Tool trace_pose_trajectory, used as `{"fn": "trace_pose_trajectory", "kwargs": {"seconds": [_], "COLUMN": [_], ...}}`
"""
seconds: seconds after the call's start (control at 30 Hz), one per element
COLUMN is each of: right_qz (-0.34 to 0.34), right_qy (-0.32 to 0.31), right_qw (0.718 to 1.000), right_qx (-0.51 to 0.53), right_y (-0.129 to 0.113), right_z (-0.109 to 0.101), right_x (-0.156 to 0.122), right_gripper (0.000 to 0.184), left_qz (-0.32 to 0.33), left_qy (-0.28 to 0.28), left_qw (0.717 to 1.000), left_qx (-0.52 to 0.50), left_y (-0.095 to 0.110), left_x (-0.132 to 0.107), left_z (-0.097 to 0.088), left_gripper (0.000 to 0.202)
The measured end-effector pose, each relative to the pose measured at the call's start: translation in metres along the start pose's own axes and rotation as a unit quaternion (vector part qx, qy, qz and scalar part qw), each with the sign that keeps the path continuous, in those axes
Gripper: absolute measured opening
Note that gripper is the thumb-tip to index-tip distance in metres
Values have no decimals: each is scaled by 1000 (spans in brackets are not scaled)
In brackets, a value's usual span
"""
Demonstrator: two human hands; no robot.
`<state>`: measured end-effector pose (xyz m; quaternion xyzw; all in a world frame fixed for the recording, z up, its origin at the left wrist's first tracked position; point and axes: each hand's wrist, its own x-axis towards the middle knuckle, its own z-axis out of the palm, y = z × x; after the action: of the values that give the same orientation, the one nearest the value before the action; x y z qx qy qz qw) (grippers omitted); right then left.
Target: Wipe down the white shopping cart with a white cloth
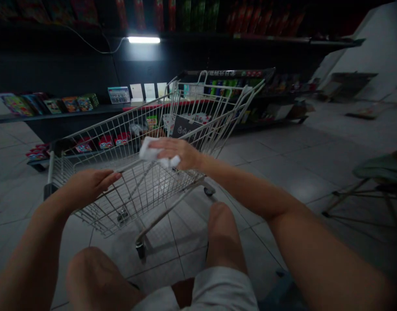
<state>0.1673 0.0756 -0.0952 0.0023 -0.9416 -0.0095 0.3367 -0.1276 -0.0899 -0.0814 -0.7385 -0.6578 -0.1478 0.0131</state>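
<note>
A white wire shopping cart (127, 129) stands tilted in front of me on the tiled floor. My left hand (88, 185) grips the near rim of the cart, its fingers curled over the wire. My right hand (179, 153) presses a white cloth (151, 154) against the cart's upper side rail; the fingers lie over the cloth. My bare knees show at the bottom of the view.
Dark shelves (72, 113) with colourful packets and boxes run along the back wall under a lit tube lamp (143, 39). A folding stool (376, 181) with a green seat stands at the right. Pale floor tiles (283, 155) stretch to the right.
</note>
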Motion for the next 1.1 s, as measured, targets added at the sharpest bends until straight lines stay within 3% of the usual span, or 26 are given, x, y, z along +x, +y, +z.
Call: {"fn": "trace_pose_trajectory", "kwargs": {"seconds": [0.1,0.17,0.23,0.3,0.4,0.5,0.63,0.73,0.87,1.0,1.1], "right_qz": [186,246,200,119,75,128,248,313,359,247,166], "right_qy": [148,202,187,135,57,71,207,240,237,169,98], "right_qw": [966,936,948,973,989,977,916,880,860,927,965], "right_qx": [-101,-151,-163,-145,-117,-152,-239,-265,-273,-225,-179], "right_y": [36,32,10,-13,-16,22,79,95,78,34,16], "right_z": [-18,-14,4,26,35,5,-48,-59,-28,27,45], "right_x": [-45,-51,-37,-15,-3,-35,-103,-126,-103,-49,-22], "right_gripper": [19,21,19,18,18,15,24,28,28,23,25], "left_qz": [13,18,4,-22,-50,-51,-50,-107,-214,-240,-168], "left_qy": [-72,-67,-78,-93,-120,-131,-127,-132,-131,-96,-97], "left_qw": [997,998,997,995,991,988,986,978,958,953,969], "left_qx": [9,3,4,6,-24,-65,-99,-121,-137,-159,-151], "left_y": [3,8,10,8,-2,-20,-44,-60,-86,-116,-133], "left_x": [3,7,10,12,14,17,21,24,27,29,26], "left_z": [-4,-5,-5,-6,-9,-13,-15,-13,-11,-12,-16], "left_gripper": [58,60,58,54,52,57,74,86,92,90,81]}}
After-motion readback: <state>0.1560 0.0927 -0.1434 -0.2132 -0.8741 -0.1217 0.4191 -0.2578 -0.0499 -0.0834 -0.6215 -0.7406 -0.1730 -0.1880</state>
